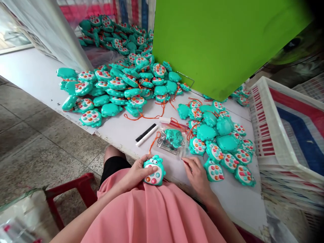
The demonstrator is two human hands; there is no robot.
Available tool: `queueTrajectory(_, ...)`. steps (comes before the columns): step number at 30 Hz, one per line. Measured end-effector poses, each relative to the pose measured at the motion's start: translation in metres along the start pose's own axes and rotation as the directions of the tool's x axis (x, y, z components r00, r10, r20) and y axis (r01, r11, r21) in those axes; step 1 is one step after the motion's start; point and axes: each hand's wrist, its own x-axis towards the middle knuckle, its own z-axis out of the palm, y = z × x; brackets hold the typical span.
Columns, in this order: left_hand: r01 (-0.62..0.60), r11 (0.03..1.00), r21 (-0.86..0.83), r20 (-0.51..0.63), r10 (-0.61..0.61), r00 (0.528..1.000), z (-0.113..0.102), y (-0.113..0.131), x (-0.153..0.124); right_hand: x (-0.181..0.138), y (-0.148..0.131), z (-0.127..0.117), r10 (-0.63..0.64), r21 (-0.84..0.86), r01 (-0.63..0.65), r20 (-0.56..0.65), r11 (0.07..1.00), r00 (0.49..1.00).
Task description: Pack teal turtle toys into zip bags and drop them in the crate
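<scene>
My left hand [140, 173] grips a teal animal-shaped toy [153, 171] over my lap, thumb across its white face with coloured round buttons. An orange cord [153, 144] runs up from this toy. On the table edge rests my right hand [196, 173], its fingers pinched together; what lies between them is too small to make out. Just beyond those fingertips lies a clear plastic bag [186, 148] with a teal, barcoded piece [174, 137] in it. Left of the bag, a black marker [146, 132] and a white stick [146, 135] lie side by side.
A large heap of teal toys [111, 109] covers the left of the table, and a smaller pile [227, 143] sits at right. A bright green panel [215, 40] stands behind. White plastic crates [263, 101] flank the right side; a red stool [86, 189] is at lower left.
</scene>
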Motion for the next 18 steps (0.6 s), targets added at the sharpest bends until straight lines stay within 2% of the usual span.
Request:
queueTrajectory(4, 0.019, 0.999, 0.029, -0.022, -0.019, 1.0, -0.006, -0.006, 0.002, 0.009, -0.029, -0.012, -0.065, 0.208, 0.048, 0.077, 0.977, 0.995)
queueTrajectory(7, 0.029, 0.999, 0.041, -0.011, -0.029, 1.0, -0.007, -0.007, 0.002, 0.016, -0.049, -0.011, -0.142, 0.269, 0.099, 0.145, 0.958, 0.979)
queueTrajectory(10, 0.019, 0.997, 0.069, -0.016, -0.018, 1.0, -0.008, -0.007, 0.003, 0.021, -0.06, -0.003, -0.233, 0.226, 0.191, 0.175, 0.955, 0.957)
queueTrajectory(13, 0.006, 0.996, 0.091, -0.029, -0.004, 1.0, -0.009, -0.007, 0.004, 0.023, -0.062, 0.004, -0.291, 0.164, 0.265, 0.156, 0.95, 0.944)
queueTrajectory(18, -0.015, 0.996, 0.083, 0.011, 0.014, 1.0, -0.009, -0.007, 0.008, 0.023, -0.061, 0.008, -0.282, 0.137, 0.262, 0.154, 0.955, 0.947)
